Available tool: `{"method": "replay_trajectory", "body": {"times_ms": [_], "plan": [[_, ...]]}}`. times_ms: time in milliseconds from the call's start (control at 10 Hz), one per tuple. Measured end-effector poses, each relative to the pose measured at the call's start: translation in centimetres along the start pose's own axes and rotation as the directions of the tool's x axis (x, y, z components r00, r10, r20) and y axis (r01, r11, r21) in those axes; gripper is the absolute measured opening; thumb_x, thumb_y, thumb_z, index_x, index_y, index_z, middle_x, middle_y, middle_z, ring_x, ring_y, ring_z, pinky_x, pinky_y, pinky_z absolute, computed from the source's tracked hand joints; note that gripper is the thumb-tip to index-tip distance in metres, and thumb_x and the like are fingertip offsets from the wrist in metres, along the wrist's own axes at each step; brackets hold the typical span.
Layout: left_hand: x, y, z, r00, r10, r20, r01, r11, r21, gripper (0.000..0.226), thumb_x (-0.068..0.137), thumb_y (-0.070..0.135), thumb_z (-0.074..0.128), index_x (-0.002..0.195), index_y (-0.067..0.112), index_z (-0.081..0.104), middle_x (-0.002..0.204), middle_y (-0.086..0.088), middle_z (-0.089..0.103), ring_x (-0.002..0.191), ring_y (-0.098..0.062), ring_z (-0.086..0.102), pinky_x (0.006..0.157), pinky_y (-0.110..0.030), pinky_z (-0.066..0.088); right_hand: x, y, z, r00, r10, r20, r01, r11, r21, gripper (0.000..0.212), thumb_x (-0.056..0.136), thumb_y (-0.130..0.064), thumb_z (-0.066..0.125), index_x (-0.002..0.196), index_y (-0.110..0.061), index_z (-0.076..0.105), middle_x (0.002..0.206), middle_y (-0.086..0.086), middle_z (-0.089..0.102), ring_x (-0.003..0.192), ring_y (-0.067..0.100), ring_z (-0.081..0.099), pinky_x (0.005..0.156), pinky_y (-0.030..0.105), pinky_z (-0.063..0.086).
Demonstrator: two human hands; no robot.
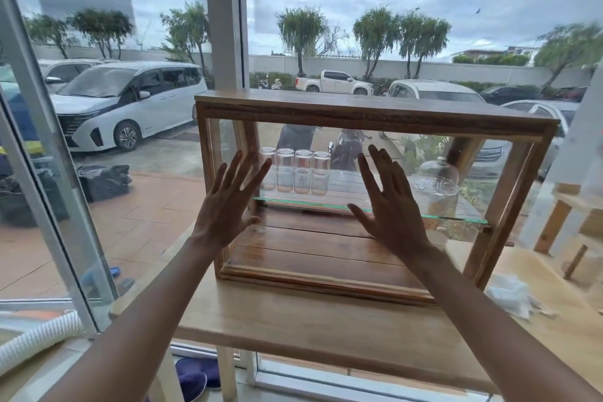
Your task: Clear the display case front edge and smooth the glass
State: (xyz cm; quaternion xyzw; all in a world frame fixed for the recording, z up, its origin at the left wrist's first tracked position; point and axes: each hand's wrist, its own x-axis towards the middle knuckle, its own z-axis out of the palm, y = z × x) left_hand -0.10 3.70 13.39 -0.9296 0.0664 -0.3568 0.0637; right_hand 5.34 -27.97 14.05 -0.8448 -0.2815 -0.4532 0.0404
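Two flat hands against the display case glass

The left hand (228,202) and right hand (391,209) each have their grip spread apart, fingers splayed, palms toward the front glass (326,245) of one wooden display case (375,114). Inside, four upturned glasses (295,171) and one glass dome (435,183) stand on a glass shelf (456,219). The case sits on a pale wooden bench (310,320) beside a big window (130,75) facing parked cars.

Display case (368,114) is framed in warm brown wood with a green-edged glass shelf (313,203). Table (326,330) is done in pale tan wood; a white crumpled cloth (509,295) is seen.
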Motion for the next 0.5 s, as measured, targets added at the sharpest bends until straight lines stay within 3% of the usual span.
{"method": "replay_trajectory", "body": {"times_ms": [100, 300, 400, 500], "plan": [[-0.1, 0.0, -0.1, 1.0, -0.018, 0.01, 0.018, 1.0, -0.001, 0.132, 0.059, 0.05, 0.089, 0.158, 0.024, 0.007, 0.167, -0.01, -0.007, 0.153, -0.029, -0.007, 0.12, -0.056, 0.024, 0.0, -0.4, 0.5, 0.998, 0.004, 0.056, -0.004, 1.0, -0.005, 0.095, 0.089, -0.039, 0.067, 0.16, -0.009, 0.012, 0.17, 0.017, 0.005, 0.158, 0.032, 0.001, 0.128, 0.048, 0.015], [-0.3, 1.0, -0.1, 0.999, -0.048, -0.009, 0.048, 0.998, -0.027, 0.131, 0.062, 0.042, 0.09, 0.158, 0.025, 0.002, 0.166, -0.01, -0.01, 0.153, -0.031, -0.007, 0.121, -0.054, 0.024, 0.0, -1.5, 0.2, 0.995, 0.056, 0.081, -0.059, 0.998, 0.031, 0.094, 0.09, -0.036, 0.066, 0.16, -0.01, 0.009, 0.17, 0.016, 0.0, 0.158, 0.032, -0.004, 0.128, 0.049, 0.013], [-1.2, 2.3, 0.0, 0.997, -0.056, -0.046, 0.051, 0.994, -0.093, 0.118, 0.071, 0.028, 0.086, 0.158, 0.019, 0.007, 0.165, -0.018, -0.005, 0.152, -0.037, 0.001, 0.121, -0.05, 0.022, -1.4, -2.9, 0.5, 0.994, 0.097, 0.057, -0.104, 0.985, 0.137, 0.086, 0.093, -0.029, 0.063, 0.16, -0.011, 0.013, 0.17, 0.016, 0.004, 0.158, 0.031, 0.0, 0.128, 0.046, 0.011], [-4.8, 5.2, 1.8, 0.999, 0.01, -0.04, -0.015, 0.988, -0.152, 0.094, 0.083, 0.029, 0.074, 0.157, 0.013, 0.019, 0.163, -0.025, 0.009, 0.151, -0.038, 0.016, 0.119, -0.051, 0.03, -5.8, -5.8, 1.5, 0.977, 0.198, 0.081, -0.213, 0.925, 0.315, 0.075, 0.094, -0.023, 0.06, 0.158, -0.01, 0.024, 0.168, 0.017, 0.016, 0.156, 0.031, 0.017, 0.127, 0.042, 0.018]]}}
